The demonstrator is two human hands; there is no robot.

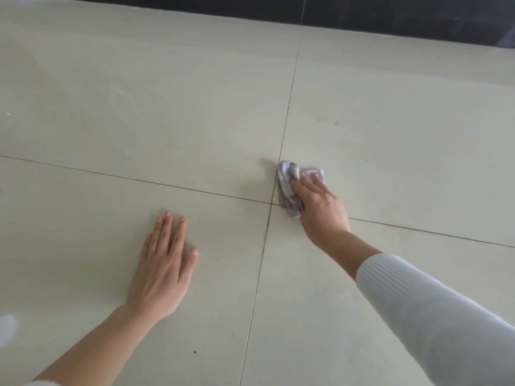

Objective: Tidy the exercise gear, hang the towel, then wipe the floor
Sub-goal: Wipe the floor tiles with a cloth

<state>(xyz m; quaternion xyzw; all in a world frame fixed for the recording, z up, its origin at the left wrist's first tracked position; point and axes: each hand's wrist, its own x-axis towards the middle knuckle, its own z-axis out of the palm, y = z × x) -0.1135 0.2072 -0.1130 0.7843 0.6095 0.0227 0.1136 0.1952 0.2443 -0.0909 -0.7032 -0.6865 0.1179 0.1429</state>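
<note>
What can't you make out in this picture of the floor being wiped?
Head view:
- Right hand thumb: hidden under the hand, so its hold on the cloth is unclear.
- Dark speck on the floor: too small to identify.
- Dark band: cut off by the top edge.
</note>
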